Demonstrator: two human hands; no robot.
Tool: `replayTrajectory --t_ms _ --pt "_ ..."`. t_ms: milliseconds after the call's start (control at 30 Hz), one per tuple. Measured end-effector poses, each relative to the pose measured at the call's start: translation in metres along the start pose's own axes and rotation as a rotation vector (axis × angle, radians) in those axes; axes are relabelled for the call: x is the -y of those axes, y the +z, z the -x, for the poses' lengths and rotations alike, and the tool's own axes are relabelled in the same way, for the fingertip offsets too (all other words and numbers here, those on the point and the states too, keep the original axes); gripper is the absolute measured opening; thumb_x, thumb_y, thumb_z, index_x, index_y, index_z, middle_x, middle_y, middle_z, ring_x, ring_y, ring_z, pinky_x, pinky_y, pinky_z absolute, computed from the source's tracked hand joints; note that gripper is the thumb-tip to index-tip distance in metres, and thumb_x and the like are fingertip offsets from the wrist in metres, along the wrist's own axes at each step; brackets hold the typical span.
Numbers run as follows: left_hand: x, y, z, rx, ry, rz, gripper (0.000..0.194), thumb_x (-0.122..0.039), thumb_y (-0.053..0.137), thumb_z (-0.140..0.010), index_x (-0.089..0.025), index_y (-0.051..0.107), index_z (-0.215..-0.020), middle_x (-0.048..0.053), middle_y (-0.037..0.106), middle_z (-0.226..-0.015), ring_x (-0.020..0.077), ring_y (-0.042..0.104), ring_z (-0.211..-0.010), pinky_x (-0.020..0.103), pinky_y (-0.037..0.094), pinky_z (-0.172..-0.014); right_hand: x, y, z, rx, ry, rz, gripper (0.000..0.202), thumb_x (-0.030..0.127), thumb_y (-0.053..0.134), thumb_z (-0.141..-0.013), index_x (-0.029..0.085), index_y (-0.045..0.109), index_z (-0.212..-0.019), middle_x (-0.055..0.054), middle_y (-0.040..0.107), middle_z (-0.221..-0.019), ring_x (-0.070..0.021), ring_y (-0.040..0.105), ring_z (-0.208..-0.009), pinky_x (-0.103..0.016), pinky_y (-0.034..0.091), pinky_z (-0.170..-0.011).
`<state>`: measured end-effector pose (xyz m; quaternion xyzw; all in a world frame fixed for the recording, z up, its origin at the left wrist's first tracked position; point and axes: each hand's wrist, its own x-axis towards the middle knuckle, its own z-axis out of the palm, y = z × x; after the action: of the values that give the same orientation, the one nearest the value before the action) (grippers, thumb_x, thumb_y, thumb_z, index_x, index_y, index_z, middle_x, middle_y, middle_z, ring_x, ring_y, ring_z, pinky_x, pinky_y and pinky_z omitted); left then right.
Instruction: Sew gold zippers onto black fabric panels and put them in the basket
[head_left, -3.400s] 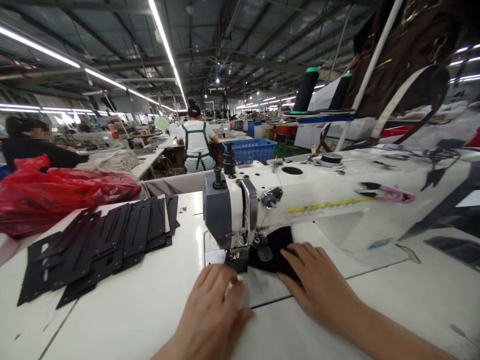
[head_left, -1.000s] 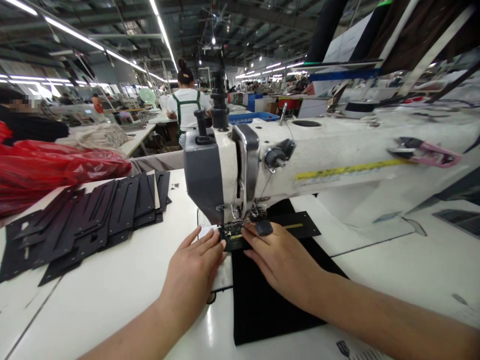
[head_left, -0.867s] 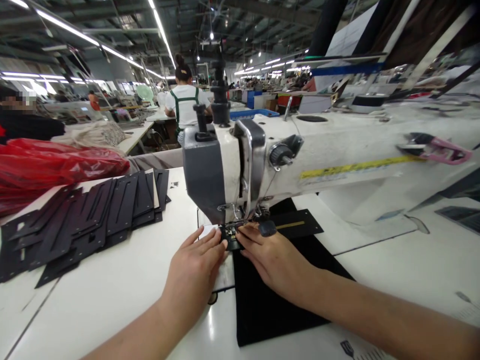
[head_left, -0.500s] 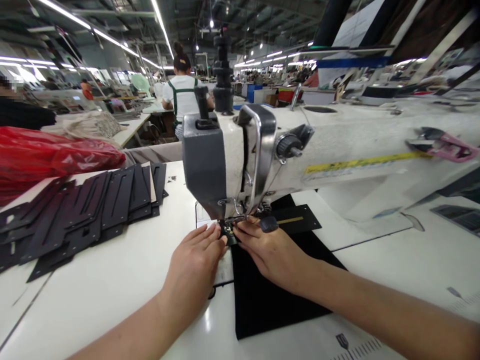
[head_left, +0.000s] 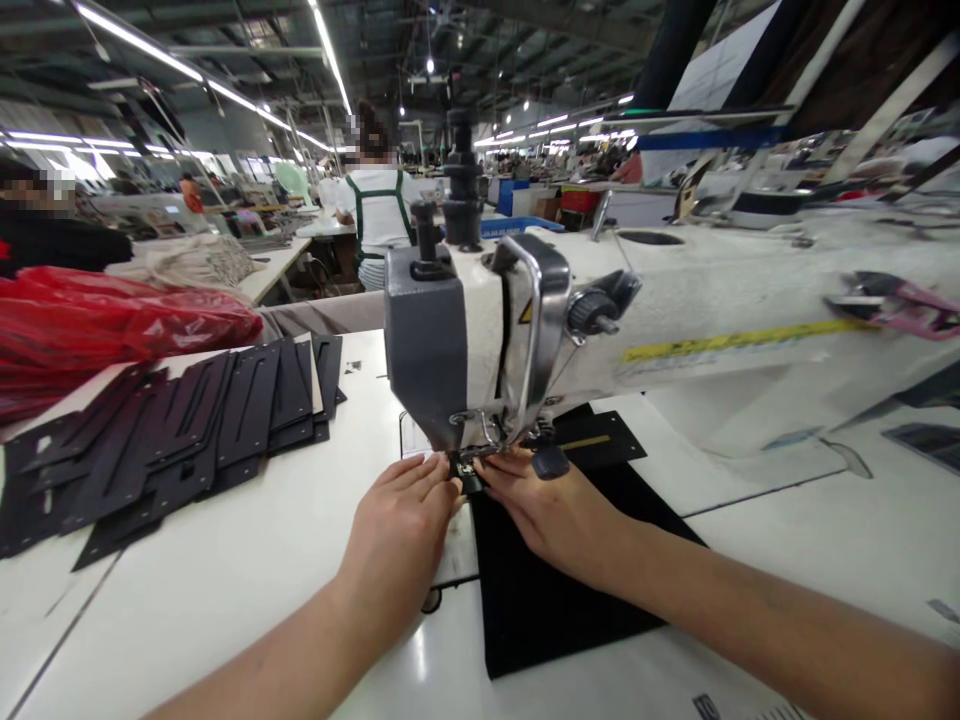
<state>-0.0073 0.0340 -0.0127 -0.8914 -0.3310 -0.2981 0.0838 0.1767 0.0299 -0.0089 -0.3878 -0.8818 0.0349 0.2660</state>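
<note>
At the needle area of a sewing machine, both hands lie close together. My left hand is just left of the presser foot, its fingers stretched forward and lying flat, fingertips at the edge of the work. My right hand lies flat with fingers extended over a black fabric panel, its fingertips near the needle and partly hidden by the machine head. The panel runs under the right wrist towards me. Behind it, a dark flat piece with a gold-coloured line passes under the machine arm.
Overlapping black slotted pieces cover the table's left side, beside a red plastic bag. Pink-handled snippers and a yellow tape measure are on the machine arm. A person in white sits beyond the machine.
The view has shifted slightly, so everything appears a little further right. Both hands keep nearly the same pose by the needle; little movement of the panel shows.
</note>
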Motion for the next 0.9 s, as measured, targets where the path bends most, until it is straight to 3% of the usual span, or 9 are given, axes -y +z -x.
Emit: replayTrajectory --t_ms 467,800,900 --pt "0.002 0.0 -0.004 -0.004 -0.02 -0.01 0.024 -0.017 0.04 -0.09 -0.014 0.061 -0.078 0.009 0.07 -0.083 0.0207 0.066 -0.081 0.038 0.052 -0.081 -0.003 0.002 -0.002 -0.026 -0.013 0.034 0.02 0.006 0.042 -0.084 0.013 0.06 -0.088 -0.01 0.066 -0.092 -0.021 0.062 -0.085 -0.034 0.048 -0.079" --pt "0.003 0.005 -0.003 -0.011 -0.058 -0.001 0.018 -0.014 0.046 -0.088 -0.014 0.059 -0.077 0.008 0.069 -0.084 0.0191 0.066 -0.081 0.035 0.05 -0.083 -0.01 0.009 -0.001 -0.01 0.003 0.016 0.024 0.01 0.038 -0.087 0.015 0.062 -0.092 -0.009 0.066 -0.091 -0.0219 0.06 -0.095 -0.036 0.049 -0.083" --pt "0.001 0.007 0.0 0.013 -0.06 0.02 0.011 -0.012 0.051 -0.085 -0.013 0.059 -0.077 0.008 0.069 -0.086 0.0191 0.065 -0.085 0.033 0.048 -0.085 -0.013 0.011 0.004 0.008 -0.021 0.035 0.025 0.013 0.039 -0.088 0.014 0.06 -0.101 -0.01 0.064 -0.102 -0.0223 0.057 -0.101 -0.038 0.046 -0.089"
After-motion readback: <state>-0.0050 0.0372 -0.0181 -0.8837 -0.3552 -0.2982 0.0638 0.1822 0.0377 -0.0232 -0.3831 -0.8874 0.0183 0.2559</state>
